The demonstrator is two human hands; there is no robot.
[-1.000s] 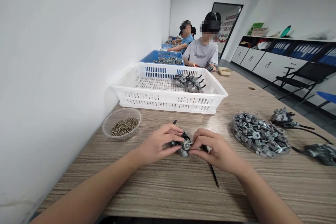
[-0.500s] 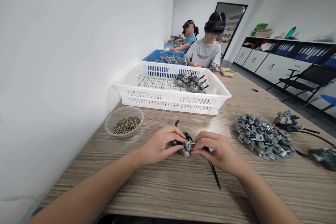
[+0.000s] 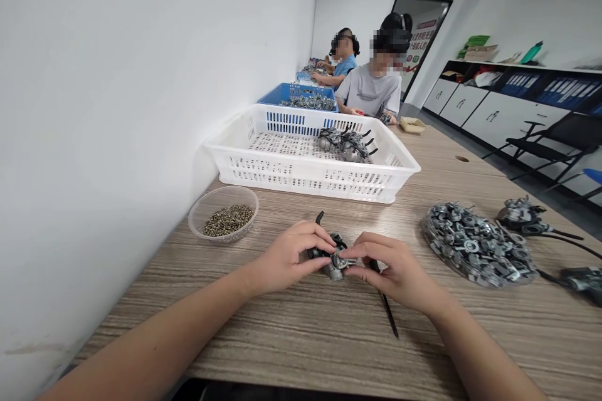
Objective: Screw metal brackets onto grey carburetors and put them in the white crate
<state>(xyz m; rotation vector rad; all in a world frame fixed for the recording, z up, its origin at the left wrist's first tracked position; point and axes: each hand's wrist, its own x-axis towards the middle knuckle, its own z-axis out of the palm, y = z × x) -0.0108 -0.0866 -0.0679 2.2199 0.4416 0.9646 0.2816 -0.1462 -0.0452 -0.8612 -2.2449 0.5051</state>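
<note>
A small grey metal carburetor (image 3: 335,272) with a black hose stub (image 3: 320,218) sits on the wood-grain table between my hands. From the left, my left hand (image 3: 294,257) grips its body, thumb and fingers closed around it. My right hand (image 3: 392,269) is pinched on a small metal lever part (image 3: 348,261) at the carburetor's near face. Fingertips hide part of that face. Under my right palm a black screwdriver (image 3: 388,313) points toward the table's front edge; whether the palm touches it I cannot tell.
At left stands a clear bowl of small brass-coloured screws (image 3: 229,220). Behind is a white basket (image 3: 301,178) with several carburetors (image 3: 352,145). A round tray of metal lever parts (image 3: 475,247) lies right, near more carburetors (image 3: 520,216). Co-workers (image 3: 371,88) sit beyond a blue crate (image 3: 273,95).
My right fingers have shifted slightly on the small lever part, the index finger now reaching further over the carburetor. The view has tilted a little; my left hand keeps its grip.
</note>
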